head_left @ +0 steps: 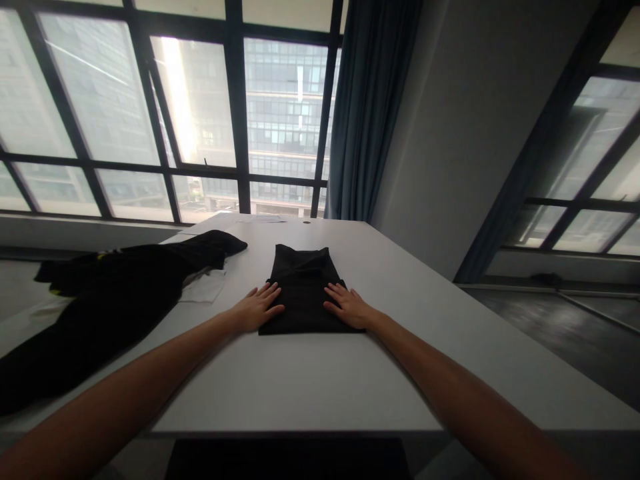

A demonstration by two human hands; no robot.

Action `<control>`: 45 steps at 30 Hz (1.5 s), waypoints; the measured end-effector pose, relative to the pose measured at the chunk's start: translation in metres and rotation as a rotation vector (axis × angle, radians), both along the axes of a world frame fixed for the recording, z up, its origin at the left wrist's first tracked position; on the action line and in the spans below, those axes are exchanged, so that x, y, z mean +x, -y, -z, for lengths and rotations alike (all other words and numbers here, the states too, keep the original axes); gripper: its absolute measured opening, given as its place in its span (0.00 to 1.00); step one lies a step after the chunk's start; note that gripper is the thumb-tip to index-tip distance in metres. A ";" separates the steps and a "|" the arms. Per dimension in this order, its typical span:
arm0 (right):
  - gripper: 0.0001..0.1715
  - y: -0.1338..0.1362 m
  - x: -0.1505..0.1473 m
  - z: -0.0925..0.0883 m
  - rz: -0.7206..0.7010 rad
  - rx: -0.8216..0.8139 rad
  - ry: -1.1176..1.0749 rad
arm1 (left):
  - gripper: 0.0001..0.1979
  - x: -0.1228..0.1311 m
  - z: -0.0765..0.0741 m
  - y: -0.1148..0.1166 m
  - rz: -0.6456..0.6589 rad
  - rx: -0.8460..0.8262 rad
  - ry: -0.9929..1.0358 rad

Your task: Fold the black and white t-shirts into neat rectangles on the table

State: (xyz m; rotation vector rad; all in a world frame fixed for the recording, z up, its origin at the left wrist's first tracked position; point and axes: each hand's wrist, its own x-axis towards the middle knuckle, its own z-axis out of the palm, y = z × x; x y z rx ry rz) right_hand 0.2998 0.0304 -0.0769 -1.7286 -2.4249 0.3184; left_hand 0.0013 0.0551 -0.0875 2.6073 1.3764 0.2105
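A black cloth [305, 303], folded into a compact shape, lies on the white table [300, 380] in front of me. Its far part is narrower and slightly wrinkled, and its near edge runs straight. My left hand [257, 309] rests flat on the cloth's left side with fingers spread. On the right side, my right hand [349, 307] lies flat too, fingers apart and pointing inward. Neither hand grips anything.
A heap of black clothing [135, 287] spreads over the table's left side, with white cloth or paper [204, 287] under it. Papers [263, 219] lie at the far edge. Beyond are windows and a blue curtain [363, 113].
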 end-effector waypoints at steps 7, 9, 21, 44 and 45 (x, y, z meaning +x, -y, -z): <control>0.29 -0.014 0.040 -0.006 0.018 0.163 -0.160 | 0.31 -0.034 -0.005 -0.018 0.118 -0.014 0.211; 0.30 -0.014 0.058 -0.013 -0.013 0.223 -0.152 | 0.27 -0.048 -0.010 -0.022 0.184 0.043 0.254; 0.20 -0.004 0.045 -0.023 -0.149 0.251 -0.236 | 0.15 -0.029 -0.020 -0.005 0.257 0.135 0.245; 0.28 -0.005 0.004 -0.024 0.203 0.240 -0.241 | 0.24 -0.014 -0.053 0.017 -0.339 0.177 0.184; 0.29 -0.001 -0.002 -0.026 0.170 0.309 -0.217 | 0.23 -0.006 -0.052 0.022 -0.278 0.306 0.161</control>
